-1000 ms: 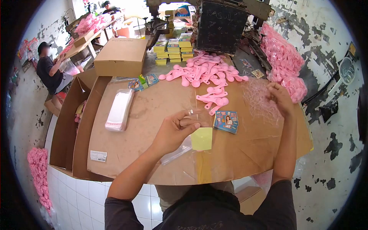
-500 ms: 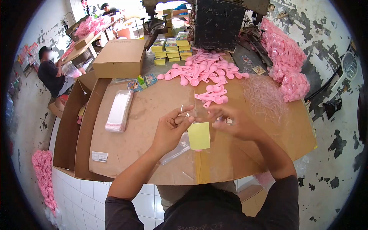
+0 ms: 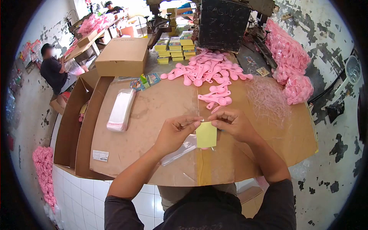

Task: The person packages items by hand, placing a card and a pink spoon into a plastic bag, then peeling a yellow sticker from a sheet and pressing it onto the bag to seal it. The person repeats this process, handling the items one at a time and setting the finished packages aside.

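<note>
WORKSHOP FLOOR: A small yellow card point(image 3: 206, 135) hangs just above the cardboard-covered surface point(image 3: 153, 103). A worker pinches it at its top corners between thumb and forefinger of the left hand point(image 3: 175, 132) and right hand point(image 3: 234, 123), both closed on its upper edge. A clear plastic sleeve point(image 3: 179, 150) trails under the left hand; whether the card sits inside it cannot be told. The card looks light and thin, likely to bend if squeezed mid-sheet, so the top edge seems the safest hold. The film looks limp and slippery. Beyond lie a heap of pink spoons point(image 3: 209, 71), a tuft of pink shreds point(image 3: 266, 97) and a stack of clear bags point(image 3: 120, 109). Farther back stand a closed carton point(image 3: 122, 55), yellow boxes point(image 3: 174, 48) and a dark machine point(image 3: 224, 23). A co-worker point(image 3: 53, 71) sits by the peeling wall at left.
</note>
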The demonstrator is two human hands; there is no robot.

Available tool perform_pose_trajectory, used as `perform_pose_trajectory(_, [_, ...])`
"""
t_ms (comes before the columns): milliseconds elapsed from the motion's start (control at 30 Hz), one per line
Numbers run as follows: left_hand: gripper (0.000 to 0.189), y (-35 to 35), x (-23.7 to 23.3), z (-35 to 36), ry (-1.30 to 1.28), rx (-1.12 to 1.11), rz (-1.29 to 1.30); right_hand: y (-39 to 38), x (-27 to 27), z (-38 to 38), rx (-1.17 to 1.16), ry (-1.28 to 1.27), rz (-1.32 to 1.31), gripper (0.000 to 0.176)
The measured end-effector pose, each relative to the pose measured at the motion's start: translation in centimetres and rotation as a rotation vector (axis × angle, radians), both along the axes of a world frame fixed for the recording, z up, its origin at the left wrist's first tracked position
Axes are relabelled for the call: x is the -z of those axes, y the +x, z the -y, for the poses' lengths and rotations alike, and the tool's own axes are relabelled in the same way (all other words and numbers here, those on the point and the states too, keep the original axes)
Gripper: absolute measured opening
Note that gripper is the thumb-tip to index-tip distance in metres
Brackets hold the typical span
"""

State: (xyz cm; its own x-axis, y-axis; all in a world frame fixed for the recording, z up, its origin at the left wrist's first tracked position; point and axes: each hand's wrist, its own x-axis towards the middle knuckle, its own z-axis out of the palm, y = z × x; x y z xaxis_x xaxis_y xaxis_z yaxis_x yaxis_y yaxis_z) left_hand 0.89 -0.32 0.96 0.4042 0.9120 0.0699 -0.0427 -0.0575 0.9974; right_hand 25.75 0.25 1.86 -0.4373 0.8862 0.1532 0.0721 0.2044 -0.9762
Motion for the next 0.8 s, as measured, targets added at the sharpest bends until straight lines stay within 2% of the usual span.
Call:
perform_pose_trajectory(167, [0.026, -0.2, 0.6, -0.1, 0.015, -0.027, -0.019, 0.5, 1.0, -0.2, 0.038, -0.086, -0.088, 0.018])
perform_pose_trajectory(367, [0.025, -0.3, 1.0, -0.2, 0.081, 0.003, 0.014, 1.0, 1.5, -0.8, -0.004, 0.050, -0.115, 0.016])
perform_pose_trajectory(467, [0.025, -0.7, 0.9, -0.4, 0.094, 0.021, 0.025, 1.4, 0.7, -0.7, -0.027, 0.172, 0.005, 0.015])
perform_pose_trajectory(500, [0.025, -0.8, 0.8, -0.5, 0.100, 0.030, 0.033, 1.5, 0.5, -0.7, -0.032, 0.126, -0.013, 0.015])
perform_pose_trajectory(567, [0.025, -0.9, 0.7, -0.6, -0.014, 0.050, 0.117, 1.6, 0.1, -0.6, -0.041, 0.035, -0.050, 0.016])
perform_pose_trajectory(600, [0.025, -0.9, 0.8, -0.6, -0.071, 0.061, 0.159, 1.5, -0.1, -0.4, -0.029, 0.066, -0.005, 0.015])
perform_pose_trajectory(667, [0.024, -0.8, 0.8, -0.6, -0.070, 0.043, 0.113, 1.3, -0.4, -0.2, -0.003, 0.130, 0.085, 0.015])
perform_pose_trajectory(800, [0.028, -0.4, 1.4, -0.8, 0.015, 0.045, 0.031, 1.1, 0.3, -0.3, 0.000, 0.130, 0.028, 0.015])
